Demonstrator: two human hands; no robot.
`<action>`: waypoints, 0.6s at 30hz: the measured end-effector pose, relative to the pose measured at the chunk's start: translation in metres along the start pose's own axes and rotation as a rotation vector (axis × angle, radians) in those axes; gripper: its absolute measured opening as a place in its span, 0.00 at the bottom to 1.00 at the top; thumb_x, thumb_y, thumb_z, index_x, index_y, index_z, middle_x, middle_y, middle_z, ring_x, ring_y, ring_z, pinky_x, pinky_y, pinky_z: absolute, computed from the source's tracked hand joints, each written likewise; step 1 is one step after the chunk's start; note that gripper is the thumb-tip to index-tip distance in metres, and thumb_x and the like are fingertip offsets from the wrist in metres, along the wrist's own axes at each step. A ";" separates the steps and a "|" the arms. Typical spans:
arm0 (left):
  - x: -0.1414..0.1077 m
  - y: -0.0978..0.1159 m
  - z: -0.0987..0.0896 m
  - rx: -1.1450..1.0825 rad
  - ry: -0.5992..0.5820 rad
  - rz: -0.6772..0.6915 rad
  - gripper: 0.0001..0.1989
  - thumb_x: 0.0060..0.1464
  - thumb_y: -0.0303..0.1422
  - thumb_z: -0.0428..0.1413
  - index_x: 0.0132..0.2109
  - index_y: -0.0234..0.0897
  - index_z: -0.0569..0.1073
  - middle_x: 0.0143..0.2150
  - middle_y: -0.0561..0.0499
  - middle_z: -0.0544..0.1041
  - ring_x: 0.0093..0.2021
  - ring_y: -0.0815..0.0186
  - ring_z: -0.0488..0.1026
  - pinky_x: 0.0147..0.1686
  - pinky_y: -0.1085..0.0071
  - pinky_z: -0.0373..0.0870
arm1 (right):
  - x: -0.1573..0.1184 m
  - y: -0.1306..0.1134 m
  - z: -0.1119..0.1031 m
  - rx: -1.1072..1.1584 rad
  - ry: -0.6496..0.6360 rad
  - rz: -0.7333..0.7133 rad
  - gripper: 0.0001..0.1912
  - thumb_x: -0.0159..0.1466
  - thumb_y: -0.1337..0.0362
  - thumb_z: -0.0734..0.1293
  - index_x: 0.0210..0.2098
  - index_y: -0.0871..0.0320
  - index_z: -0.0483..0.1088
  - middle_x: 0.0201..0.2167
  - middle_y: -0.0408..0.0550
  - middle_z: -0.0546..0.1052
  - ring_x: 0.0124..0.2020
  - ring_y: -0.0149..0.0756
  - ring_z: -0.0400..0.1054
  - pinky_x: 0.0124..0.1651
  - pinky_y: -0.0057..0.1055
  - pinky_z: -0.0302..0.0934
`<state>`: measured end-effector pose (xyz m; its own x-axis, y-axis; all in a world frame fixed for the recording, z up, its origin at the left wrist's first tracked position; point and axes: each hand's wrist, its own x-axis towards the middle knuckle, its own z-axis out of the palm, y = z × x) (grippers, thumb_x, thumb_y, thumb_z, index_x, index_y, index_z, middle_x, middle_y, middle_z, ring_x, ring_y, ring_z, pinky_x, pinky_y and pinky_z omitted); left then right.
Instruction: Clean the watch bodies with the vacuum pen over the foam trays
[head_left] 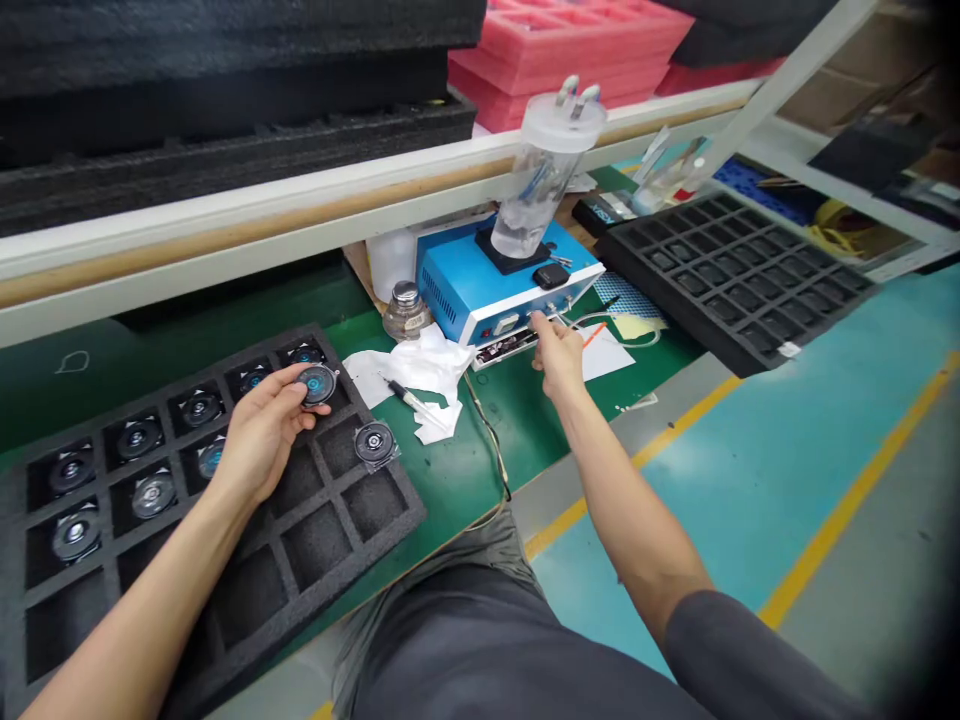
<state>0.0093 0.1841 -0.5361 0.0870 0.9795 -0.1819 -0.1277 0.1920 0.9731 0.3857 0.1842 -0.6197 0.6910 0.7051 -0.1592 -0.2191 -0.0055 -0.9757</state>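
My left hand (262, 430) pinches a small round speaker (318, 385), dark with a bluish shiny centre, above the black foam tray (315, 545). Several similar speakers lie in the tray's square pockets. One loose speaker (375, 444) rests on the dividers near the tray's right edge. Out ahead, my right hand (559, 355) is closed with its fingertips against the front panel of a blue box-shaped device (480, 280). What those fingers grip there is hidden. On top of the device stands a clear cylinder (536, 190) with a white lid and some liquid inside.
Crumpled white paper (427, 365) with a pen (409, 398) lies between tray and device, near a glass bottle (406, 312). A second black foam tray (739, 270) sits at right. Above runs a shelf edge (247, 215) bearing black and pink foam trays (570, 50).
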 end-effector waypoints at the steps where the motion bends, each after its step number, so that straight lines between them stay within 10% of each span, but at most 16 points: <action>1: -0.001 0.000 0.000 -0.002 0.002 0.001 0.22 0.46 0.34 0.70 0.48 0.32 0.78 0.40 0.49 0.81 0.31 0.70 0.79 0.25 0.79 0.68 | 0.002 -0.001 0.002 -0.011 -0.014 0.016 0.21 0.60 0.47 0.74 0.27 0.56 0.66 0.12 0.28 0.51 0.13 0.21 0.43 0.14 0.21 0.41; 6: -0.003 -0.003 -0.001 -0.023 -0.007 0.000 0.18 0.48 0.34 0.69 0.44 0.31 0.78 0.38 0.48 0.81 0.30 0.69 0.79 0.26 0.78 0.66 | -0.003 0.000 -0.006 0.072 -0.233 0.236 0.28 0.64 0.37 0.64 0.27 0.56 0.67 0.11 0.27 0.47 0.12 0.21 0.38 0.13 0.21 0.40; 16: -0.007 -0.008 0.001 -0.109 -0.021 -0.023 0.22 0.48 0.31 0.68 0.51 0.31 0.80 0.39 0.49 0.81 0.31 0.71 0.75 0.29 0.76 0.64 | -0.029 -0.003 -0.010 -0.024 -0.184 0.158 0.22 0.63 0.45 0.68 0.26 0.57 0.69 0.11 0.29 0.49 0.12 0.22 0.40 0.15 0.22 0.42; 18: -0.008 -0.009 0.003 -0.110 -0.040 -0.025 0.24 0.49 0.32 0.69 0.54 0.32 0.79 0.39 0.49 0.81 0.32 0.71 0.75 0.30 0.76 0.64 | -0.053 -0.003 -0.015 -0.003 -0.072 -0.039 0.16 0.59 0.51 0.72 0.27 0.56 0.69 0.12 0.29 0.51 0.14 0.23 0.43 0.17 0.22 0.46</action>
<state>0.0124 0.1741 -0.5431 0.1303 0.9714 -0.1984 -0.2326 0.2245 0.9463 0.3599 0.1367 -0.6105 0.6472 0.7543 -0.1098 -0.1907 0.0207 -0.9814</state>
